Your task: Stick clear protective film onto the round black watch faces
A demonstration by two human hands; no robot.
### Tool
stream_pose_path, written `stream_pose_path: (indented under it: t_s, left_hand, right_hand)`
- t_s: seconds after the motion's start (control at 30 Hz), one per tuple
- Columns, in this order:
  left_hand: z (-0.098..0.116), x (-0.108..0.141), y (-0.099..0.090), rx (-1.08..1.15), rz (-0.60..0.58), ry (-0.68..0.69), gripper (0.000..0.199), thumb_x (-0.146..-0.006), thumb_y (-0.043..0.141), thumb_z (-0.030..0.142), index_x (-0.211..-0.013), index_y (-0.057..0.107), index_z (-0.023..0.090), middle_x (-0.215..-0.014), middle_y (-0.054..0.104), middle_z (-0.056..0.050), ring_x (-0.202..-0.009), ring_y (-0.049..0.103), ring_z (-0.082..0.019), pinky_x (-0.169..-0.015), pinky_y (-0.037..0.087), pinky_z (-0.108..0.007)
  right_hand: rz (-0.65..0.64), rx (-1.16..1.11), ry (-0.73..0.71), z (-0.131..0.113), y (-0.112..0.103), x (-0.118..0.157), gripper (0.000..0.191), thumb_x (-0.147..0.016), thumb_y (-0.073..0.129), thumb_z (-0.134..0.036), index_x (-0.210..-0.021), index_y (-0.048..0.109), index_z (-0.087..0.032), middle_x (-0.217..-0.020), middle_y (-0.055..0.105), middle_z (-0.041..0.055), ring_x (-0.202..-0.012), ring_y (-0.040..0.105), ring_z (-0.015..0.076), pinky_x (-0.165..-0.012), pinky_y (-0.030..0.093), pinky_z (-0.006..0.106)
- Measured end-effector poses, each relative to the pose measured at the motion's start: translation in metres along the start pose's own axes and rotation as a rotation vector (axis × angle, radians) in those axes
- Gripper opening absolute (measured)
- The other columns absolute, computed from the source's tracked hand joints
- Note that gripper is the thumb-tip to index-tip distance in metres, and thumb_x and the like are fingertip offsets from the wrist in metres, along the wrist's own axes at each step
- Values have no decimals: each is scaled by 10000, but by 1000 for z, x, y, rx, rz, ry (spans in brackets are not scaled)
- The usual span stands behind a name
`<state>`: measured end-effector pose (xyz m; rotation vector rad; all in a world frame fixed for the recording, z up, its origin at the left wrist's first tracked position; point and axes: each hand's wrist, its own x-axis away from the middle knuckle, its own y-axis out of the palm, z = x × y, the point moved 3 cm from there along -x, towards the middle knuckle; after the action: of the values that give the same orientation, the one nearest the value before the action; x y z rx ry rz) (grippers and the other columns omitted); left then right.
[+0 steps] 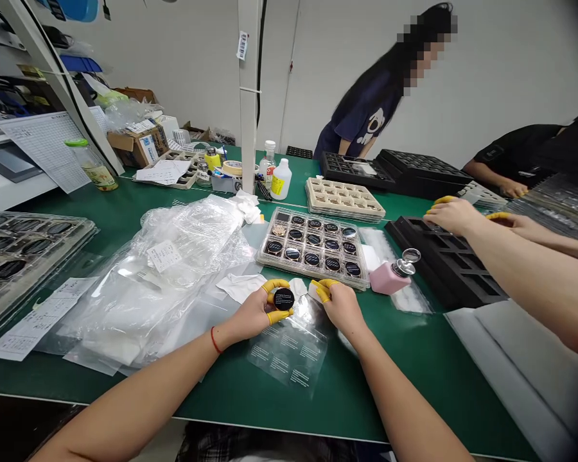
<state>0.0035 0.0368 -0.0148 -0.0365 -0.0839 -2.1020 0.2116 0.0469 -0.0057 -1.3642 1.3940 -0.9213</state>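
Note:
My left hand (253, 314) pinches a small round black disc (284, 298) at its edge, between fingers in yellow finger cots. My right hand (341, 308), also wearing yellow cots, holds a folded white wipe (317, 292) close to the disc. Beneath both hands lies a clear printed plastic sheet (289, 350). Just beyond them stands a clear tray (313, 247) of round dark discs in rows. A pink pump dispenser bottle (392, 274) stands to the right of my right hand.
A co-worker's hands (455, 215) rest on a black foam tray (443, 256) at the right. Plastic bags (173, 269) lie to my left, beside a tray of large dark pieces (14, 256). A beige tray (344, 199), bottles (274, 179) and black trays (395, 172) stand farther back on the green mat.

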Motion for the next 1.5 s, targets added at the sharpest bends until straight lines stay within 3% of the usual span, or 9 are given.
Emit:
stream_pose_path:
  t_s: [0.13, 0.3, 0.5, 0.6, 0.77, 0.97, 1.1, 1.3, 1.5]
  left_hand:
    - [4, 2, 1, -26, -4, 10, 515, -715, 692, 255, -1169, 453, 221, -868, 609, -9, -764, 586, -145, -719, 469, -284]
    - [7, 5, 6, -20, -72, -22, 604, -703, 697, 236, -1252, 445, 227, -773, 580, 15, -688, 537, -126, -654, 440, -263]
    - [2, 4, 9, 45, -97, -11, 778, -717, 677, 224, -1393, 292, 242, -766, 621, 6, -684, 569, -145, -662, 450, -285]
    - [-3, 2, 6, 15, -63, -11, 735, -746, 636, 233, -1395, 293, 202, -725, 635, -8, -716, 613, -180, -708, 463, -318]
    - [-10, 0, 2, -53, -77, -35, 551, -783, 582, 278, -1301, 447, 148, -751, 666, -39, -757, 636, -199, -771, 465, -340]
    - [-10, 0, 2, -119, -131, -38, 584, -764, 608, 277, -1312, 445, 158, -744, 693, -42, -716, 639, -189, -696, 475, -303]
    - [-5, 1, 2, -127, -164, -33, 598, -761, 610, 291, -1321, 435, 179, -810, 708, -54, -719, 638, -182, -643, 465, -273]
    - [-8, -1, 0, -139, -150, -23, 548, -752, 615, 301, -1278, 492, 207, -891, 702, -52, -714, 634, -175, -648, 463, -273]
    - [-10, -4, 3, -87, -134, -50, 532, -779, 586, 275, -1280, 461, 146, -722, 666, -24, -710, 629, -185, -702, 468, -313]
  right_hand:
    - [27, 62, -60, -4, 4, 3, 142, -828, 501, -216, -763, 619, -172, -750, 638, 75, -723, 573, 214, -646, 399, 299]
    - [181, -281, -52, -12, -2, 10, 266, -886, 431, -248, -1080, 592, -163, -1038, 627, 119, -977, 552, 255, -822, 441, 404]
    - [-107, -709, -153, -59, -4, 13, 454, -836, 526, -305, -1272, 441, -208, -776, 616, -4, -727, 590, 166, -659, 498, 309]
    - [-75, -743, -128, -68, -19, -35, 364, -815, 537, -297, -1157, 505, -178, -748, 608, -3, -656, 579, 152, -587, 475, 276]
    - [207, -547, 54, -63, -39, -160, 294, -824, 520, -334, -1052, 542, -149, -934, 644, 78, -808, 594, 191, -715, 453, 302]
    - [191, -385, 147, -64, -9, -240, 242, -893, 467, -294, -1022, 582, -124, -1012, 625, 98, -905, 580, 197, -817, 440, 356]
    - [126, -293, 97, -65, 10, -245, 257, -879, 537, -335, -1043, 583, -142, -1055, 601, 66, -946, 567, 187, -854, 440, 388]
    - [136, -122, 36, -64, 13, -219, 243, -835, 532, -302, -931, 680, -135, -1167, 540, 166, -1189, 374, 302, -949, 316, 410]
    - [59, -87, 37, -71, 20, -198, 255, -683, 706, -363, -783, 675, -131, -1030, 592, 167, -1104, 420, 335, -873, 347, 427]
